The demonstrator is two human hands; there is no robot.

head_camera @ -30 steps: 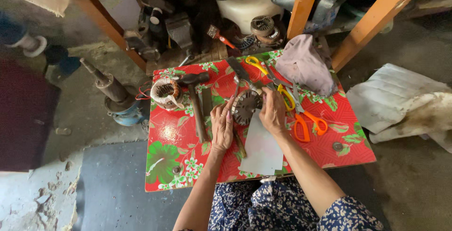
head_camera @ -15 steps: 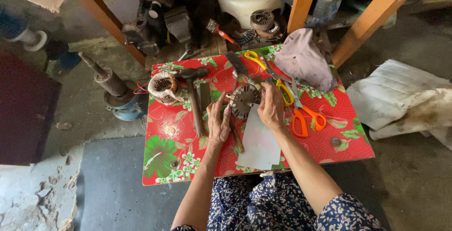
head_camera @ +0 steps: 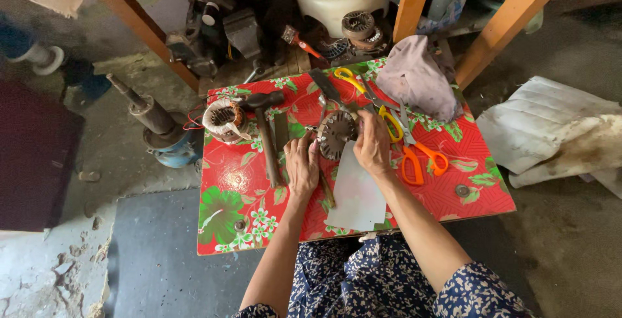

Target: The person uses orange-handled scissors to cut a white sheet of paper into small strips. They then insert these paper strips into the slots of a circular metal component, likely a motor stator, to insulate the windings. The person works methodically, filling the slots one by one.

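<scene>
Gripping the round metal motor core (head_camera: 335,134) firmly, left hand (head_camera: 302,167) and right hand (head_camera: 373,146) fingers curled closed around its rim, should keep it steady above the white sheet (head_camera: 356,196).

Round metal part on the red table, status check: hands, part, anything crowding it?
Left hand and right hand both gripping the round metal part. Part raised over the grey sheet. Hammer left, orange scissors right, close by.

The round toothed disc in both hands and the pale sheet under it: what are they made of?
Round toothed disc: probably steel, dull grey-brown, slotted rim, held by the left hand and right hand. Pale sheet: thin, flat, matte grey-white; paper or card, unclear.
</scene>
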